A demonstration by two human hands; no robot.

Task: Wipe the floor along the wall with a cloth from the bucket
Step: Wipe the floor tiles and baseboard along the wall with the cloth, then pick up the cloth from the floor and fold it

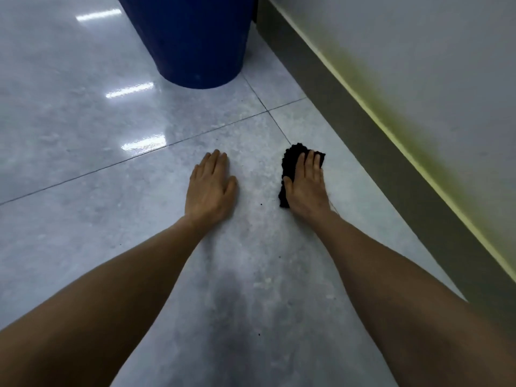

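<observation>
A black cloth (290, 160) lies on the grey tiled floor (111, 135) close to the wall's skirting. My right hand (307, 185) rests flat on top of the cloth, fingers together, pressing it down; most of the cloth is hidden under the palm. My left hand (210, 188) lies flat on the bare floor to the left of it, holding nothing. The dark blue bucket (192, 40) stands ahead, beside the wall, well beyond both hands.
The grey skirting board (391, 152) and the pale wall (418, 51) run diagonally along the right. Small dark specks (261, 203) lie on the tiles near my hands. Glossy tiles stretch away to the left.
</observation>
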